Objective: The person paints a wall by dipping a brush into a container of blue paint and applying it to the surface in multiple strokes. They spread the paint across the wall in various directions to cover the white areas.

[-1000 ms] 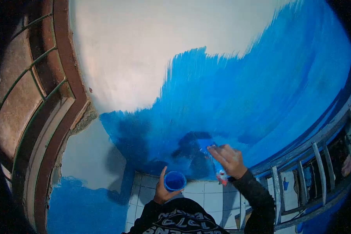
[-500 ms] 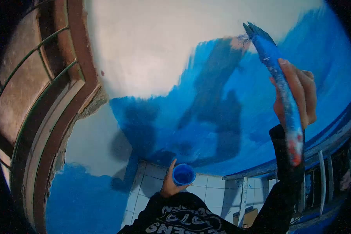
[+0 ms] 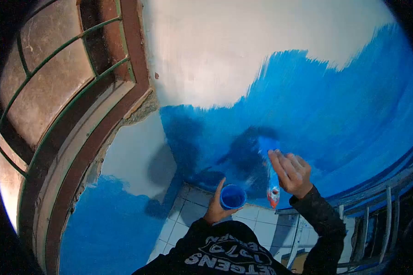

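My right hand is closed round a paintbrush smeared with blue paint. The brush's handle end shows red and white and points down, while the blue bristle end is up and overlaps the blue part of the wall. Fingers and thumb of my left hand wrap the side of a small blue cup, its mouth facing up toward me. Blue paint shows inside the cup. Above the blue, the wall is off-white with a ragged brushed border.
On the left stands a brown window frame with green bars and broken plaster along its edge. White floor tiles lie below. A metal rack or ladder stands at lower right. Shadows fall across the wall.
My right hand has brought the brush down and left, from high near the paint border to lower on the blue wall. The view has shifted; my left hand still holds the cup.
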Demonstrator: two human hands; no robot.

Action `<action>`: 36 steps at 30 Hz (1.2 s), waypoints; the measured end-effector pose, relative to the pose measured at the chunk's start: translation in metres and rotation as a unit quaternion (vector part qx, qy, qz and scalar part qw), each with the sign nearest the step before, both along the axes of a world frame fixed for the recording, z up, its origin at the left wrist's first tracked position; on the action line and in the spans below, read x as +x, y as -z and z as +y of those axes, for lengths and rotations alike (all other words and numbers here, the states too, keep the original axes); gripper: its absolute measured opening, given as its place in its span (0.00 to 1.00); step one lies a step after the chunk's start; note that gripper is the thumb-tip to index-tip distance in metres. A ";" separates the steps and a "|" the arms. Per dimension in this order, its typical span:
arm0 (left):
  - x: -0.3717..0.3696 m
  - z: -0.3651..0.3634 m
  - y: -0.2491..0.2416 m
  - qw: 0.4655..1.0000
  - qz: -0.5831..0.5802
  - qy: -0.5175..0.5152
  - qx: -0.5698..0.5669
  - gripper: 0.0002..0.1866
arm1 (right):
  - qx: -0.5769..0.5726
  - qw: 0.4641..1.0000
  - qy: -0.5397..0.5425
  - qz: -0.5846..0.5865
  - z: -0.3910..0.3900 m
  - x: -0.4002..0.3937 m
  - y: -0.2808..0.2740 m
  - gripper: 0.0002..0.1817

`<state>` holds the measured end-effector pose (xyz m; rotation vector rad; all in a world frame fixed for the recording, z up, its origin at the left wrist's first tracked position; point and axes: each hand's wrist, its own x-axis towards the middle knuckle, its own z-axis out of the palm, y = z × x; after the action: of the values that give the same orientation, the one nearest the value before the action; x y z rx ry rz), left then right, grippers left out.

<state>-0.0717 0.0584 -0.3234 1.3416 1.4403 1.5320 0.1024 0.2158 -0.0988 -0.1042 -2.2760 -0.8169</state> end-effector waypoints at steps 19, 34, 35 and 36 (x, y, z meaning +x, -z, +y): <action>-0.071 -0.031 0.022 0.997 -0.040 0.031 0.057 0.65 | 0.063 0.991 -0.078 0.086 0.004 -0.090 -0.142 0.27; -0.096 -0.044 -0.012 0.999 -0.010 0.005 0.042 0.65 | -0.066 0.997 -0.034 -0.019 -0.021 -0.101 -0.050 0.26; -0.094 -0.042 -0.025 0.997 0.056 -0.005 0.051 0.65 | -0.095 0.995 -0.043 0.006 -0.017 -0.103 -0.063 0.26; -0.091 -0.042 -0.032 0.990 0.123 -0.016 0.061 0.65 | -0.123 0.991 -0.052 0.032 -0.011 -0.104 -0.076 0.27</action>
<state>-0.1624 0.0168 -0.2918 1.6362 1.5422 1.5372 -0.0018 0.2050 -0.0231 -0.1202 -2.2919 -0.4715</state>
